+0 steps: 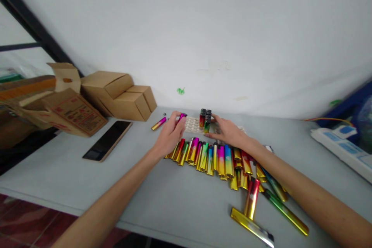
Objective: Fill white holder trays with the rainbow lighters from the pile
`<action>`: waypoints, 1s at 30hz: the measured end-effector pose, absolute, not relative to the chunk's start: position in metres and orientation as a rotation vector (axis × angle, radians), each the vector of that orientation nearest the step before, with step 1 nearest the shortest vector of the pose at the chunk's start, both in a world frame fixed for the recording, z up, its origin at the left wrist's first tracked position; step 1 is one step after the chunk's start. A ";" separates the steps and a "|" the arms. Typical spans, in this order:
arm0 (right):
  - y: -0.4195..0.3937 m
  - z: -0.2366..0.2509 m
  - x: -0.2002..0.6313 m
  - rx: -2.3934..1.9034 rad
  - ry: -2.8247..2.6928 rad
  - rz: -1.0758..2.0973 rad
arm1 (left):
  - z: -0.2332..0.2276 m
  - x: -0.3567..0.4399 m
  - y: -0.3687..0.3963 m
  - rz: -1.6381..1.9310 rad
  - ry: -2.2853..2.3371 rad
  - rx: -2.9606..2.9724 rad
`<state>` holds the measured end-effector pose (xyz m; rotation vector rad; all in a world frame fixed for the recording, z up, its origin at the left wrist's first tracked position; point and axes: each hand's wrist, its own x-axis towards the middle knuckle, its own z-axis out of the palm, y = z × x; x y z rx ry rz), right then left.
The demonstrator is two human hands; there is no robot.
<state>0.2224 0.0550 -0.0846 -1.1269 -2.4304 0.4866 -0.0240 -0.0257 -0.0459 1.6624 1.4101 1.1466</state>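
My left hand (171,135) is closed around a purple lighter (182,116), whose dark top sticks out above the fingers. A pale tray with rows of holes (193,124) lies between my hands near the wall. Several lighters (206,121), red and green with black tops, stand upright in it. My right hand (228,131) is beside these upright lighters, thumb and fingers apart around their right side; the fingertips are close to or touching them. In front of the tray lies a long heap of shiny metallic lighters (210,159) in many colours, all fading to gold.
A single purple and gold lighter (158,123) lies left of the tray. Further left are a phone (107,141), an open carton (69,110) and closed cardboard boxes (119,95). A white power strip (343,147) sits at the right. Loose lighters (252,228) lie near the front edge.
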 end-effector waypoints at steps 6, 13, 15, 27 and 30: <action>0.055 -0.085 0.221 -1.107 -2.413 0.473 | -0.047 -0.022 -0.005 1.145 1.206 1.682; 0.055 -0.088 0.222 -1.060 -2.394 0.466 | -0.047 -0.014 0.020 1.222 1.268 1.717; 0.056 -0.088 0.222 -1.052 -2.396 0.473 | -0.051 -0.013 0.021 1.218 1.306 1.718; 0.057 -0.087 0.222 -1.085 -2.436 0.445 | -0.047 -0.010 0.030 0.992 1.219 1.951; 0.056 -0.086 0.222 -1.082 -2.430 0.450 | -0.050 -0.007 0.029 0.990 1.250 1.965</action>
